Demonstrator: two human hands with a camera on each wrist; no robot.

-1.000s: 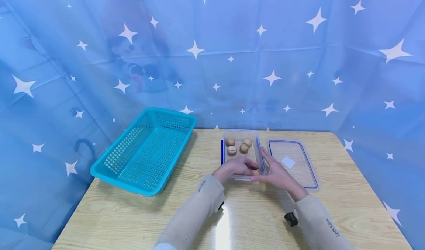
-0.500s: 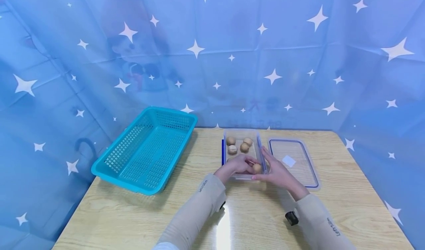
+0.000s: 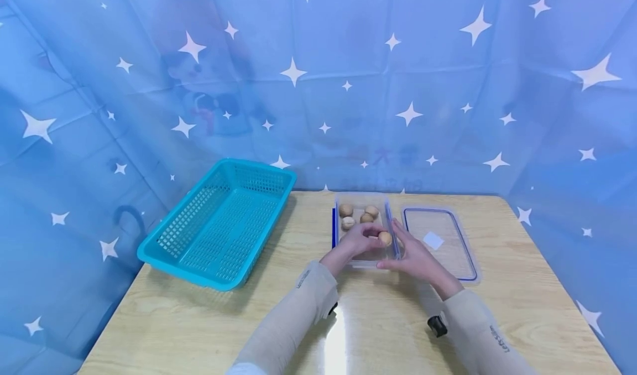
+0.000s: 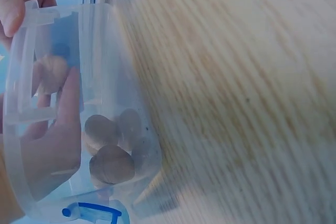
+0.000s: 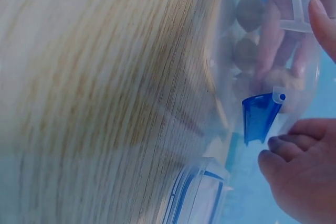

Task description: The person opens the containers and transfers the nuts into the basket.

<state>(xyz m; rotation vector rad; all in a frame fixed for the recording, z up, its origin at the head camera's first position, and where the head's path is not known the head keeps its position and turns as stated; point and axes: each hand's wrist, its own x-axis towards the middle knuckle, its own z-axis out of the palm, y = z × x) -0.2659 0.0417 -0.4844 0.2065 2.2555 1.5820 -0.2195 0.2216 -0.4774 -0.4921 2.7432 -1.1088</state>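
In the head view my left hand [image 3: 355, 241] reaches into a clear plastic food container [image 3: 362, 264] and pinches a walnut [image 3: 385, 239] near its right wall. Through the container's wall in the left wrist view, the held walnut [image 4: 52, 73] shows between the fingers, above the others. Several more walnuts [image 3: 345, 211] lie on the container's floor, mostly toward the back. My right hand [image 3: 417, 258] holds the container's front right corner, thumb at the front rim and fingers along the right side. A blue latch [image 5: 260, 116] hangs beside those fingers in the right wrist view.
The container's lid [image 3: 455, 245], clear with a blue seal and a white label, lies flat to the right. A turquoise perforated basket [image 3: 214, 282] stands on the left of the wooden table [image 3: 278, 331]. A blue star-patterned curtain [image 3: 328, 48] hangs behind the table.
The walnut in my left hand has come up and back from the container's front right corner, along the right wall. My right hand has stayed at the container's corner.
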